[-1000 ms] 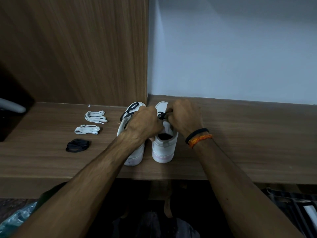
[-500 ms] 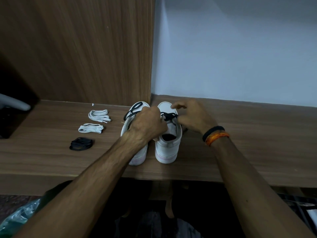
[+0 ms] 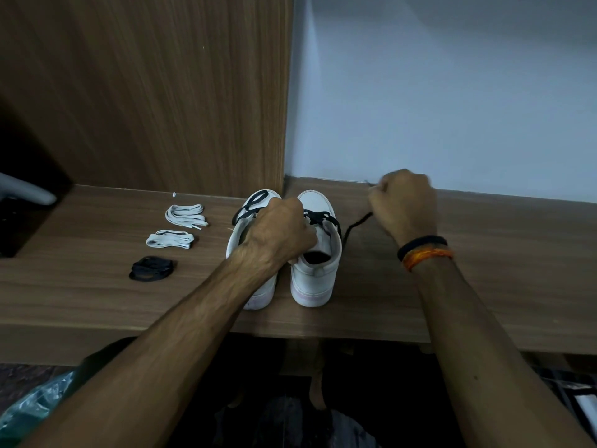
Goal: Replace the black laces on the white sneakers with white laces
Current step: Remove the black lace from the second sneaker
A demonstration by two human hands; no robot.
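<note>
Since half a second ago: right hand [image 3: 402,205] now pulled away from the sneakers, out to the right and back toward the pale wall [image 3: 452,92], drawing one end of the black flat shoelace [image 3: 355,225] out of the right white low-top sneaker [image 3: 315,270]. Fingers curled, pinching that lace end near the wall line; lace running slack from the fist down to the sneaker's side. Left hand [image 3: 279,231] curled into a fist over the gap between the two shoes, gripping at the right sneaker's tongue and upper lacing; exactly what lies under the fingers cannot be told. Black lacing still crossing the right sneaker's upper eyelets. Left white low-top sneaker [image 3: 255,286] standing just beside its pair, toes toward the wall, with black lace looping over its toe. Both standing upright on the brown wood-grain shelf [image 3: 484,286]. Lying to the left, well apart from the shoes: two bundled white flat laces [image 3: 185,215] [image 3: 170,239] and, nearer the edge, a coiled black lace bundle [image 3: 151,268]. Wearing black and orange wristbands [image 3: 424,252] on the right wrist.
</note>
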